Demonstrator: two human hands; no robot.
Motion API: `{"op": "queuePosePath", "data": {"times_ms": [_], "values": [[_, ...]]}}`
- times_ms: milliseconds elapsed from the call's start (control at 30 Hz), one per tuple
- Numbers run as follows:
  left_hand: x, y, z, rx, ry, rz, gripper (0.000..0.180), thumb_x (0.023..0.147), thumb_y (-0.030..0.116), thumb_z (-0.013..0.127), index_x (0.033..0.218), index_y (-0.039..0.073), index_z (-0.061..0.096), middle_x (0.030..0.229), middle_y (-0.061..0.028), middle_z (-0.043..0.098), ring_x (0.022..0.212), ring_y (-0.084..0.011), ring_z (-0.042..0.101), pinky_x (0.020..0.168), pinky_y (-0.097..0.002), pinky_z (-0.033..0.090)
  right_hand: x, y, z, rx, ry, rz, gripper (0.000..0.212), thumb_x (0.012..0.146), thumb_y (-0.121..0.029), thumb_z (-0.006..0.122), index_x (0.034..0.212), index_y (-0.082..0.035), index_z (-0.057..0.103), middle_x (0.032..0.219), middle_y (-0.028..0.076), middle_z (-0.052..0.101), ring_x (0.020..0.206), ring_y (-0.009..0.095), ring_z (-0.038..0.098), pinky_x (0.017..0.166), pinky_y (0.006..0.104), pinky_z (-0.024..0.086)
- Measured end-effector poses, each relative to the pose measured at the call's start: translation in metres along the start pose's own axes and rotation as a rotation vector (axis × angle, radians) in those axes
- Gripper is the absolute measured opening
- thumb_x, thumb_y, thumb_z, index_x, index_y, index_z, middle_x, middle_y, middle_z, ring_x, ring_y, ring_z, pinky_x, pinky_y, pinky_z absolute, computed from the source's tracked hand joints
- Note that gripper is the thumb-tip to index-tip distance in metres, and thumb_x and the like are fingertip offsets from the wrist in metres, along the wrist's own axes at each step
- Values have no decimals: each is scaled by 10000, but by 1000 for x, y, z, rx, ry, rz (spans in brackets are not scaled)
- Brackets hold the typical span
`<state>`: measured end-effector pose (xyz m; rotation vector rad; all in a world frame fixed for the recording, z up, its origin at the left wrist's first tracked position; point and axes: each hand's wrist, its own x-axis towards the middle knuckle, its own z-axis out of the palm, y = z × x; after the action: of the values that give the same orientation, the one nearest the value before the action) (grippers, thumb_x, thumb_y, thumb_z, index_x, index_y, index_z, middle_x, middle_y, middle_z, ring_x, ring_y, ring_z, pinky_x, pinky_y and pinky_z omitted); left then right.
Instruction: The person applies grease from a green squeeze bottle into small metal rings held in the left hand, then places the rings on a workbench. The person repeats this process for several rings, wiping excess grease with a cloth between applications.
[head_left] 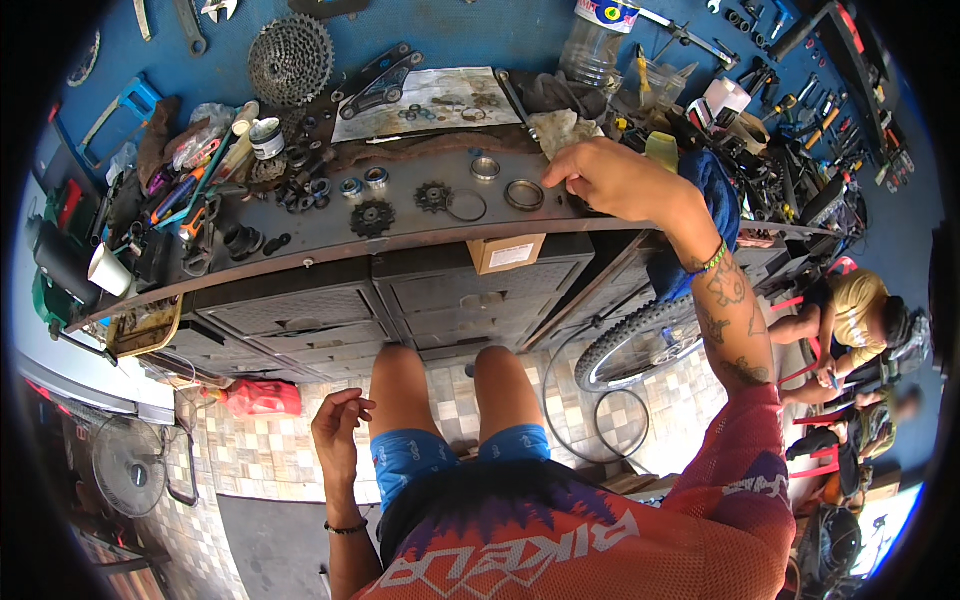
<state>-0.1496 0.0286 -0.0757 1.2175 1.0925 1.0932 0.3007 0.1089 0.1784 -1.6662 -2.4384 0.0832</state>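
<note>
My right hand [622, 182] is over the workbench, fingers bent and drawn together beside a metal bearing ring [524, 195]. What lies under its fingers, if anything, is hidden. My left hand [341, 414] hangs low by my thigh, its fingers loosely curled and apart, with nothing visible in it. Left of the larger ring are a smaller ring [485, 168], a thin wire ring [466, 206] and two black toothed pulley wheels, one [372, 217] nearer the edge and one [433, 196] behind it. Two small bearings with blue seals, one of them the right bearing [376, 177], sit farther left.
A rear cassette [291, 60] hangs on the blue wall. Tools and a white cup [109, 270] crowd the bench's left end; a blue cloth [712, 190] drapes over its right edge. A cardboard box [506, 254] juts below the edge. A bicycle wheel [640, 345] and seated people are at right.
</note>
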Motion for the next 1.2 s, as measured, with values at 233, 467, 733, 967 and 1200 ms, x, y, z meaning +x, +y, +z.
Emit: {"op": "queuePosePath", "data": {"times_ms": [233, 467, 733, 967, 1200], "values": [[3, -1, 5, -13, -21, -36, 183, 1028, 86, 596, 1137, -36, 677, 937, -118, 749, 817, -148, 651, 782, -292, 517, -15, -5, 18, -19, 57, -82, 281, 852, 27, 596, 1088, 27, 748, 1111, 190, 725, 1092, 387, 672, 961, 445, 532], [9, -8, 9, 25, -42, -19, 194, 1022, 101, 606, 1149, -23, 685, 938, -99, 754, 806, -134, 642, 764, -278, 501, -25, -19, 31, -118, 168, -45, 319, 811, 68, 584, 1071, 12, 760, 1068, 162, 699, 1072, 389, 664, 955, 455, 532], [6, -8, 15, 18, -56, 14, 208, 1022, 126, 600, 1151, -8, 694, 938, -77, 761, 790, -119, 644, 720, -265, 466, -3, -20, 13, -49, 30, 155, 246, 881, -110, 707, 1072, 44, 725, 1103, 203, 699, 984, 371, 694, 854, 443, 544], [-11, -16, 0, 45, -34, -16, 203, 1025, 127, 602, 1142, -13, 690, 939, -90, 763, 797, -127, 649, 730, -275, 471, 41, -17, 10, 38, -238, 140, 539, 802, -310, 814, 1226, -13, 665, 1064, 221, 735, 1027, 390, 696, 895, 463, 532], [-18, -18, -5, 1, 2, -37, 201, 1030, 128, 597, 1140, -13, 689, 935, -94, 760, 801, -135, 647, 737, -276, 475, 54, -9, 13, 59, -207, 169, 452, 857, -338, 745, 1150, -2, 674, 942, 146, 737, 897, 290, 719, 798, 414, 558]]}}
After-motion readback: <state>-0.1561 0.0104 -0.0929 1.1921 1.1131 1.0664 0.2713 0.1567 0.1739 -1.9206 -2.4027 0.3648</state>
